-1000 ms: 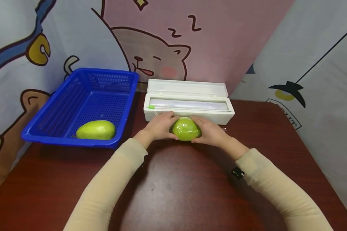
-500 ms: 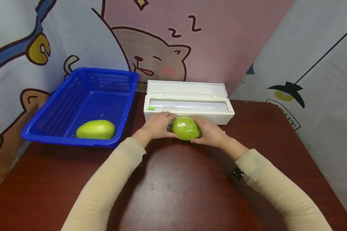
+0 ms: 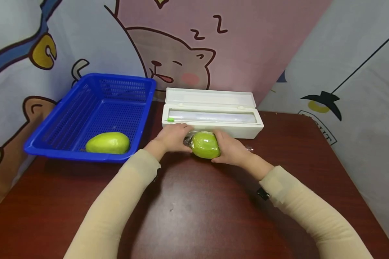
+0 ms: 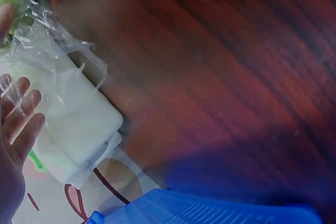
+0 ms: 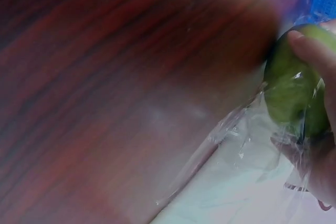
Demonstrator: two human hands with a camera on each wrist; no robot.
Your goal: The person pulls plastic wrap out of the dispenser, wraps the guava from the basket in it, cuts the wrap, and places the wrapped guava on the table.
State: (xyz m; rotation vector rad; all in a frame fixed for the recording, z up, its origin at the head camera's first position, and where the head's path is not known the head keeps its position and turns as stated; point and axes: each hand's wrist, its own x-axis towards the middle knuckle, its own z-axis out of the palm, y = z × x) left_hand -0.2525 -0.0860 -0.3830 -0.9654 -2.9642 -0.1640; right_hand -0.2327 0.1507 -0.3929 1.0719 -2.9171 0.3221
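A green mango (image 3: 205, 145) wrapped in clear plastic film is held above the table in front of the white box. My right hand (image 3: 231, 148) grips its right side, thumb on the near side and fingers behind. At its left end, my left hand (image 3: 173, 138) stands beside the loose film (image 4: 52, 40). In the left wrist view the left fingers are spread and fairly straight, the film lying against or close to them; whether they touch it firmly is unclear. More loose film (image 5: 236, 124) trails from the mango in the right wrist view.
Behind the hands stands a white cling film box (image 3: 214, 130), lid up, with a roll (image 3: 210, 116) and a green slider (image 3: 170, 119). A blue basket (image 3: 146, 108) at the left holds another green mango (image 3: 107, 142). A printed cloth hangs behind the brown table (image 3: 194, 216).
My left hand has drawn away to the left from the mango's end, uncovering bunched film there. The right hand and mango have shifted slightly left.
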